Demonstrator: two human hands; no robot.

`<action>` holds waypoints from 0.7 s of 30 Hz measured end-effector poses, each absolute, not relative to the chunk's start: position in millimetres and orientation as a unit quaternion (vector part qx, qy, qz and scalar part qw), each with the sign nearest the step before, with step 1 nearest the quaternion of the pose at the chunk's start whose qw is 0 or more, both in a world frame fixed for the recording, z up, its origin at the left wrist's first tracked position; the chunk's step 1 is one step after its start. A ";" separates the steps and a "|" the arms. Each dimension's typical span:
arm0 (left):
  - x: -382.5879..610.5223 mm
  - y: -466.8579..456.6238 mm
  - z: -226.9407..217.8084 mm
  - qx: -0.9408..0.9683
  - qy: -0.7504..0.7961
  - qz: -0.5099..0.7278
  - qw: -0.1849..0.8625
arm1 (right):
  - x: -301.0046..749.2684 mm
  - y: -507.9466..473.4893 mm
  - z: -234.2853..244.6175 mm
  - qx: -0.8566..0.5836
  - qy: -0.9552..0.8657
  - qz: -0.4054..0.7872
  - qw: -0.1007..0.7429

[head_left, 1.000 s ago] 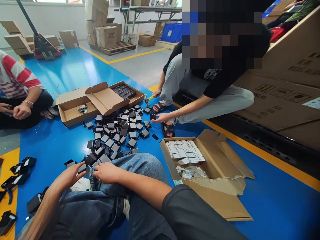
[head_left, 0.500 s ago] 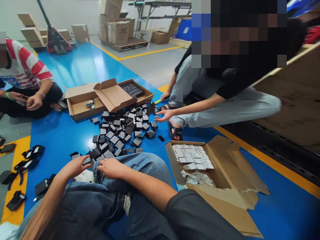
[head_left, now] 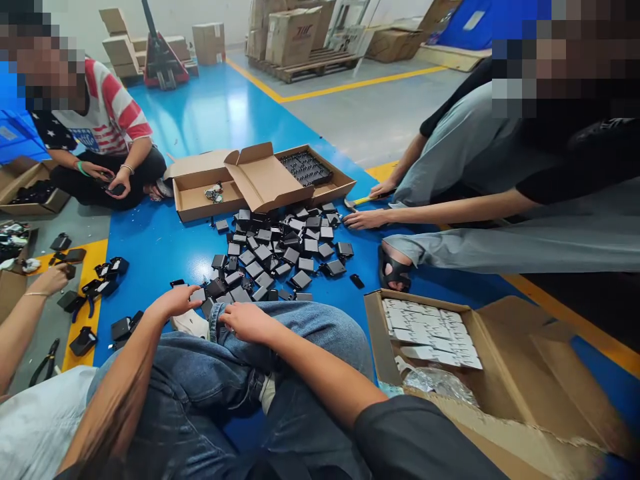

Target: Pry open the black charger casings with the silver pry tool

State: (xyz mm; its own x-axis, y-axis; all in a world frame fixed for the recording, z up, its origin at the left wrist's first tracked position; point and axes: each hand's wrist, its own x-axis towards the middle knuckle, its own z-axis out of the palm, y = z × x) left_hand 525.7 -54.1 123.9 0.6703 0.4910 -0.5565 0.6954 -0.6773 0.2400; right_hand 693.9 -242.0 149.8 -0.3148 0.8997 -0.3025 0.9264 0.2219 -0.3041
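My left hand (head_left: 176, 301) reaches past my leg with its fingers stretched out, at the near edge of a pile of small black boxes (head_left: 263, 252). Whether its fingertips touch a box I cannot tell; it holds nothing I can see. My right hand (head_left: 246, 321) lies on my bent leg, fingers curled at the rolled cuff (head_left: 214, 323) of my jeans. Part of my white shoe (head_left: 191, 324) shows between the hands. Small black boxes with fittings and thin wires lie jumbled on the blue floor, the nearest partly hidden behind my leg.
An open carton (head_left: 373, 327) of white pieces stands at my right. Behind the pile are brown boxes (head_left: 200, 212), one holding a black tray (head_left: 306, 168). A co-worker at right has a hammer (head_left: 363, 200); another sits at left. A third person's hand (head_left: 50, 280) enters nearby. Pliers (head_left: 50, 363) lie left.
My view has swung left, bringing in another person's arm and the pliers. The right co-worker's hand has lowered to the pile's edge. My hands have barely moved against my leg.
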 end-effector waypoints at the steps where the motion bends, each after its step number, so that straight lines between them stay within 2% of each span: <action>1: 526.8 -54.5 124.0 0.888 0.331 -0.230 0.219 | 694.1 -242.0 151.3 0.585 0.780 -0.219 0.032; 6: 554.9 -49.9 129.5 0.911 0.294 -0.221 0.184 | 694.7 -244.1 162.3 0.580 0.779 -0.238 0.030; 10: 622.3 -41.3 126.8 0.941 0.246 -0.189 0.139 | 700.8 -247.6 177.3 0.582 0.771 -0.260 0.008; 16: 749.7 -54.0 86.4 0.968 0.143 -0.166 0.125 | 737.9 -254.9 197.3 0.617 0.736 -0.279 -0.015; 21: 795.3 -64.7 56.3 0.972 0.119 -0.141 0.146 | 765.3 -256.4 194.8 0.661 0.690 -0.294 -0.026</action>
State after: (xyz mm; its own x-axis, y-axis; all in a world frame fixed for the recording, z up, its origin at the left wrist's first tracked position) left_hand 795.3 -64.7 56.3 0.9318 0.1899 -0.3092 0.2722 -0.9293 0.2495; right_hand 765.3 -256.4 194.8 -0.1255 0.9274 -0.3523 0.8970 -0.0457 -0.4398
